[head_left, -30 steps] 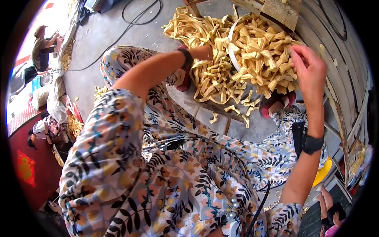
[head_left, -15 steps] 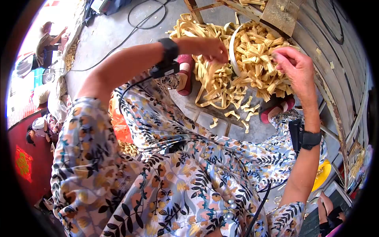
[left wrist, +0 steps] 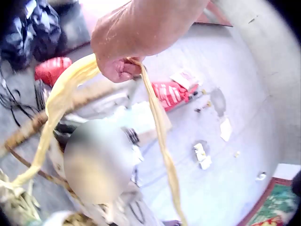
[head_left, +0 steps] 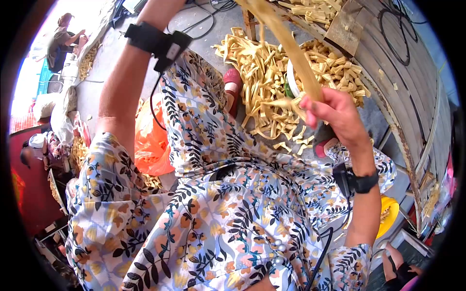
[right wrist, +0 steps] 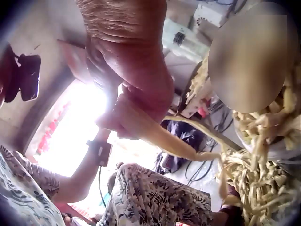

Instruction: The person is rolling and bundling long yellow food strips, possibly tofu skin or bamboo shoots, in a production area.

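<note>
1. The right hand (head_left: 342, 116), right of centre in the head view, pinches a long yellowish strip (head_left: 290, 48) between thumb and curled fingers.
2. The left hand (left wrist: 120, 49), at the top of the left wrist view, has its fingers curled round the same strip, which hangs in an arc on one side and trails down on the other. Both grips look closed on it.
3. The strip crosses the upper middle of the head view, above a tangle of similar strips (head_left: 252, 72); beside that, upper right of centre, is a heap of short pieces (head_left: 340, 70) (with a pale curved rim (head_left: 290, 80) between, perhaps a container's, though it is mostly hidden).
4. The step in hand, I judge, is holding a length out between the hands to handle it.
5. The next move calls for light tension, a steady pinch on the right and freeing any tail from the tangle.
</note>
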Motion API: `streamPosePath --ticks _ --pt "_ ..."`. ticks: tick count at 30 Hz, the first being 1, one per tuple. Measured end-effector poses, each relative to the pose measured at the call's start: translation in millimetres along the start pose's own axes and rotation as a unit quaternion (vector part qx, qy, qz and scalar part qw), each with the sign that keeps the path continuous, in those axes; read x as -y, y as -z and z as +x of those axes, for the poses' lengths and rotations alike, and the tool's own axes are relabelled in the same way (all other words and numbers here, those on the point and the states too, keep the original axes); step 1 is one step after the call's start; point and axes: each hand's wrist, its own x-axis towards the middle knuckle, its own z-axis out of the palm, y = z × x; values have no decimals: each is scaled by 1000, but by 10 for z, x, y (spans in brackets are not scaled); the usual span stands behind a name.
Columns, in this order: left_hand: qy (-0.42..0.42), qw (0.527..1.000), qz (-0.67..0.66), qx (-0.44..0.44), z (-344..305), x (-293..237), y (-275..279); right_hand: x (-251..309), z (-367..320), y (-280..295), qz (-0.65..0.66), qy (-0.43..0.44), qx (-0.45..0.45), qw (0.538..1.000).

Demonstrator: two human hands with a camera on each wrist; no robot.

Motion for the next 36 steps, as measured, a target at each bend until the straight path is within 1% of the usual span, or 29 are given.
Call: streamPosePath --ticks 2,3,4,5,6,7,8,9,10,11,12,13,14,15,16,18,19,20,21,22,24,26,27,30,31,32,34,36 --pt "-18 992 61 -113 -150 -40 767 -26 -211 128 22 -38 -35 998" --pt "-16 983 93 -156 -246 -19 1083 54 -339 218 -39 -85 -6 996" --pt "-10 974 123 -188 -326 13 1290 68 -439 234 -19 -91 -13 996" --pt "4 967 158 -199 -342 50 1468 96 -539 268 2 -94 -30 995" --pt "23 960 201 -193 -369 109 1468 122 -623 295 24 -95 -49 994" --pt "38 954 241 -175 -352 158 1448 151 -668 310 -22 -95 -52 994" --pt "54 946 285 -143 -291 232 1407 181 -701 336 -68 -96 -53 992" --pt "76 930 351 -77 -273 306 1183 209 -727 362 -113 -98 -55 987" --pt "87 900 426 11 -236 384 882 274 -698 302 -121 -103 -96 983" --pt "74 848 509 128 -176 503 489 298 -647 286 -142 -89 -97 981" --pt "53 716 656 232 -151 606 -50 305 -578 287 -161 -74 -96 979" --pt "-37 660 686 304 -409 594 -778 296 -507 284 -160 -60 -80 982" --pt "-2 742 558 370 -537 791 -1158 309 -418 266 -173 -57 -68 981" --pt "-34 699 622 352 -470 907 -1075 325 -320 236 -186 -55 -53 980" --pt "-109 717 560 400 -720 1023 -1451 340 -235 217 -198 -52 -37 978" --pt "-152 712 464 505 -963 1271 -1949 347 -83 248 -184 -74 -35 980" --pt "-55 734 454 502 -950 1352 -1999 355 -52 278 -176 -88 -35 980" --pt "43 749 438 496 -928 1434 -2027 356 -75 340 -195 -78 -44 977" --pt "7 755 457 471 -884 1437 -1976 351 -128 436 -214 -69 -53 973" --pt "10 775 464 429 -830 1424 -1859 338 -194 540 -232 -59 -61 969" --pt "31 771 485 411 -669 1382 -1629 278 -344 721 -219 -67 -97 969" --pt "51 748 528 398 -509 1364 -1494 207 -441 795 -211 -76 -137 965" --pt "62 736 550 391 -468 1376 -1448 147 -454 846 -174 -92 -164 967" --pt "-54 686 583 432 -425 1579 -1531 106 -340 834 -203 -88 -166 961" --pt "-92 717 541 430 -442 1677 -1604 60 -251 792 -203 -71 -174 961" --pt "-164 694 545 441 -465 1762 -1732 59 -152 779 -206 -63 -147 965" --pt "-118 740 514 417 -642 1741 -2028 94 37 730 -237 -43 -116 964" --pt "-56 797 436 414 -610 1842 -2019 77 172 711 -200 -28 -121 972"
